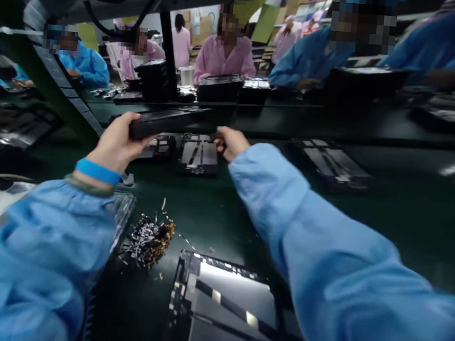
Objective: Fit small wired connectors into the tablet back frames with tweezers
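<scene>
Two hands reach out over the dark green desk [223, 218]: the left hand [114, 142] clamps one end of a dark flat slab [168, 120] between thumb and fingers, holding it raised, its long axis running rightward toward the right hand [233, 143]. That right hand has its fingers curled in just beside the right edge of a small panel [207, 155] on the desk, nearer to it than the left; whether it pinches anything, I cannot tell.

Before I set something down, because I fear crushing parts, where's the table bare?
Table shows bare between the scrap pile and right sleeve, beyond the near panel; also right of that sleeve. Crowded: left, around the clear plastic.
</scene>
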`<state>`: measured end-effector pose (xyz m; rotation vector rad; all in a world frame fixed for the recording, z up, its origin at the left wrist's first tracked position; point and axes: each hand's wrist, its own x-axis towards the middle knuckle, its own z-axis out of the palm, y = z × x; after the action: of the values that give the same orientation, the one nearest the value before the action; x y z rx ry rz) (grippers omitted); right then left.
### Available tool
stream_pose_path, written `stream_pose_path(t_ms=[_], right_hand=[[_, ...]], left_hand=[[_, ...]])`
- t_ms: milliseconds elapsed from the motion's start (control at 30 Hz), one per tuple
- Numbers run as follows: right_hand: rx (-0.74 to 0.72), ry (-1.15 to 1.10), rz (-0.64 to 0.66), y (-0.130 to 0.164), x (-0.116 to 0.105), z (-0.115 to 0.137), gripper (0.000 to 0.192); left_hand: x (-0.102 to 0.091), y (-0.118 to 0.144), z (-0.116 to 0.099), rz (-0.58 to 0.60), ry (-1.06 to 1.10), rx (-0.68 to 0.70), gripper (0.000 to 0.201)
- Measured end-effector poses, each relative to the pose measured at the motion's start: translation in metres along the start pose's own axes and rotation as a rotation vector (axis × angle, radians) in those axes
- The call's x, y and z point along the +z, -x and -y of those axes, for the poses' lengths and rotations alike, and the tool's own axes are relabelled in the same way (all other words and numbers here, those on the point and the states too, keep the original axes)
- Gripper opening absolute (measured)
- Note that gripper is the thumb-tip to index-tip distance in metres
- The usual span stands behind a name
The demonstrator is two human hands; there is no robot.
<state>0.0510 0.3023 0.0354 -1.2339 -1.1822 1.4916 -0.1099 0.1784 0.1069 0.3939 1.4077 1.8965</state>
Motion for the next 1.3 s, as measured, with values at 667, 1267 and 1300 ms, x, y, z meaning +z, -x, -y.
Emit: stream_pose_path(t_ms=[667, 1267, 1300], right_hand=[[-0.24, 0.271, -0.324, 0.254, -0.26, -0.124, 0.036], [-0.367, 0.365, -0.307, 0.228, -0.252, -0.159, 0.021], [-0.366, 0.369, -0.304, 0.228, -0.251, -0.159, 0.02]], left_hand=[[-0.182, 0.214, 0.145, 0.479, -0.857, -0.085, 0.089], [-0.169, 0.193, 0.152, 0.525, -1.284, 0.588, 0.048], [-0.169, 0.192, 0.153, 0.523, -1.285, 0.581, 0.048]])
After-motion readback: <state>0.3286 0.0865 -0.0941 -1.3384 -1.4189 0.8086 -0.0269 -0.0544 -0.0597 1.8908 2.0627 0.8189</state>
